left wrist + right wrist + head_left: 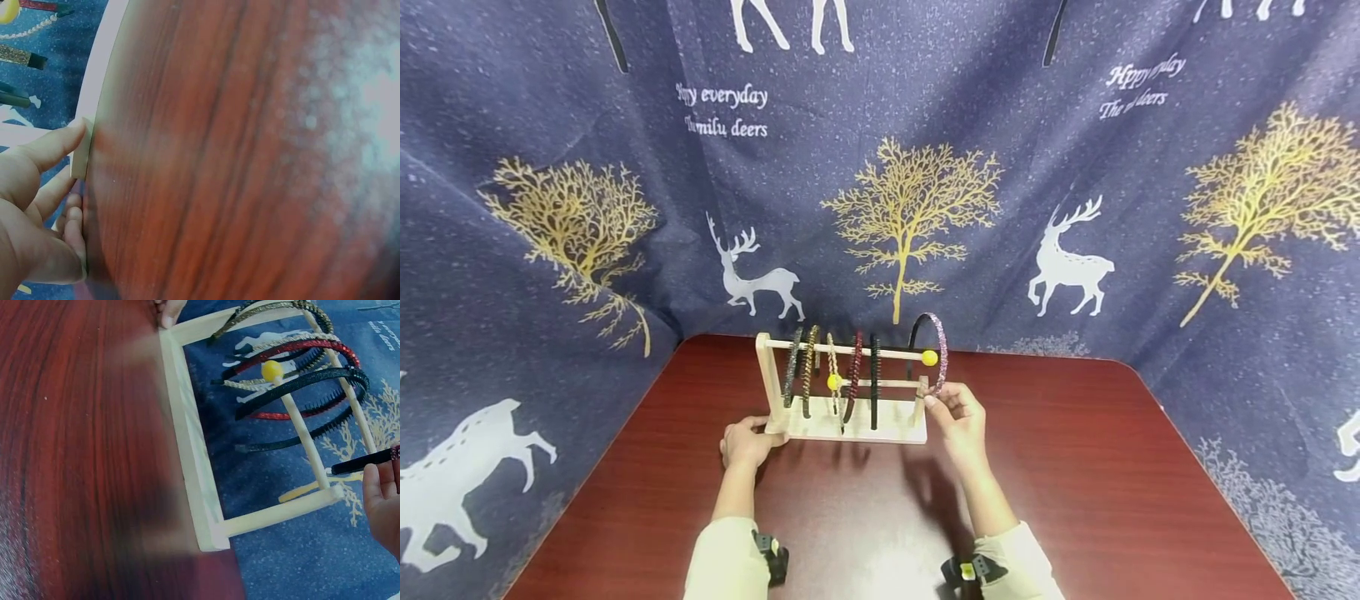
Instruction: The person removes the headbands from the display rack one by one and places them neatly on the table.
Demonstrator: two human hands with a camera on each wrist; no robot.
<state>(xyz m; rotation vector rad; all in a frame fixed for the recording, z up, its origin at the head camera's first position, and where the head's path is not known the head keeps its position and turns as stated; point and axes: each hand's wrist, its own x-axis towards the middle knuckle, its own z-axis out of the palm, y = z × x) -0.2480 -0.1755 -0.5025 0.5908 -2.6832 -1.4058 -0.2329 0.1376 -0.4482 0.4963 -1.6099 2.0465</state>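
Note:
A pale wooden headband rack [898, 423] stands on the table, with two horizontal bars. My left hand [747, 442] holds the left corner of its base; the left wrist view shows the thumb and forefinger [53, 148] against the wood. Near the upper bar's right end, my right hand [961, 417] pinches one end of a glittery purple headband [942, 348], which arches around the yellow ball [929, 358] there. Its dark inner side [357, 465] shows in the right wrist view. Several other headbands hang on the rack, among them a red one [854, 375] and a black one [875, 383].
The reddish-brown table [1075, 483] extends in front and to both sides. A blue cloth [865, 100] printed with deer and golden trees hangs behind it. Another yellow ball [834, 382] caps the lower bar's left end.

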